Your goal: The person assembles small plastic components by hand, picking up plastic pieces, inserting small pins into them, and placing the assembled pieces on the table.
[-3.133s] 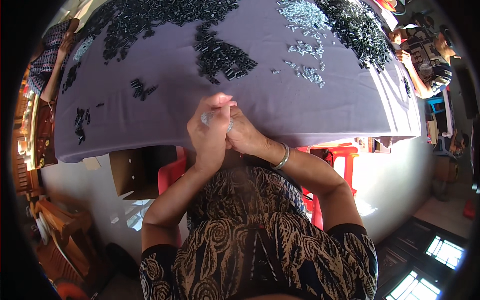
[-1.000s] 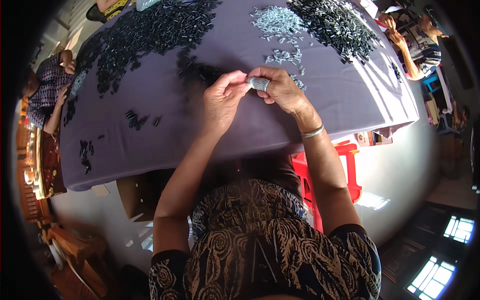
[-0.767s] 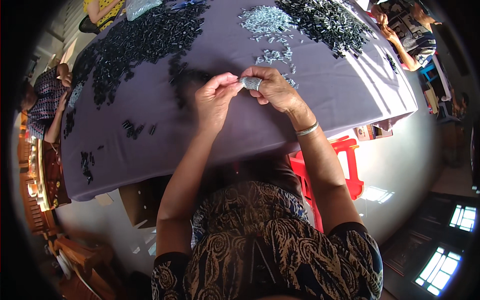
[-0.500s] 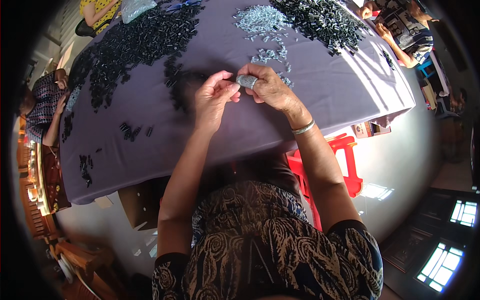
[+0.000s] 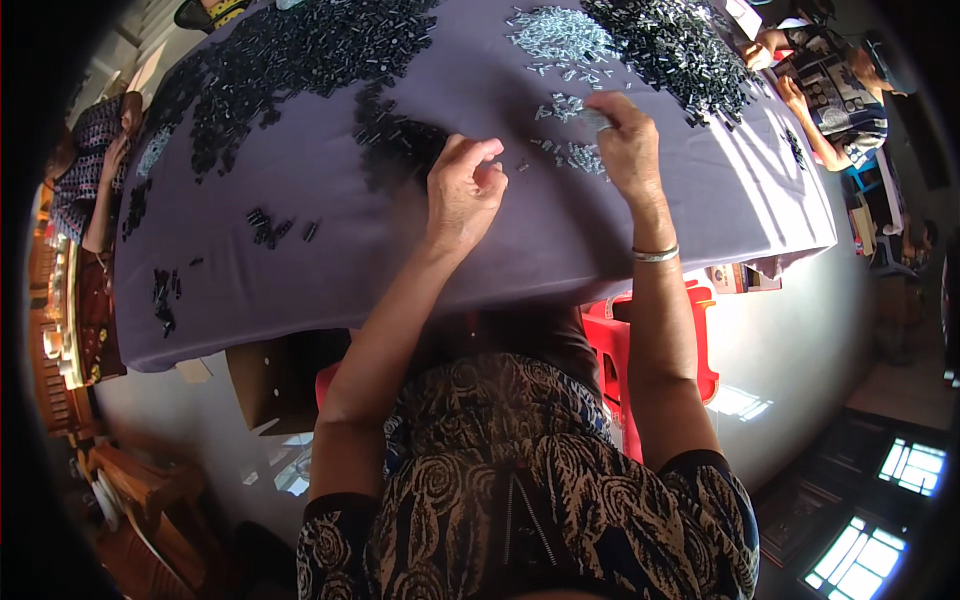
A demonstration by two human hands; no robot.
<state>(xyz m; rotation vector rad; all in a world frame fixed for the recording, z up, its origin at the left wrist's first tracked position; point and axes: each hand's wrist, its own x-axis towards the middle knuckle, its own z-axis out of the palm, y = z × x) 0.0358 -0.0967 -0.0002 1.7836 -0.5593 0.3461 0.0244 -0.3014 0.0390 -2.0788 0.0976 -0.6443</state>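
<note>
My left hand [image 5: 466, 192] is held over the purple cloth, its fingers curled in and the thumb close to the index finger. Whatever lies inside them is hidden. Just beyond it is a dark patch of small black tube-shaped pieces [image 5: 398, 138]. My right hand [image 5: 632, 150], with a bracelet [image 5: 655, 255] on the wrist, hovers beside a small cluster of clear pieces [image 5: 583, 157]. Its fingers bend down over more clear bits, and I cannot make out what is between them.
A large black heap [image 5: 290, 60] covers the far left of the table [image 5: 420, 290]. A clear heap [image 5: 560, 36] and another black heap [image 5: 680, 60] lie far right. People [image 5: 840, 95] sit at both sides. A red plastic stool [image 5: 610, 345] stands below the near edge.
My hands were together at the middle, the right holding something greyish; now they are apart. The right has moved right and away toward the clear pieces, the left slightly right and nearer.
</note>
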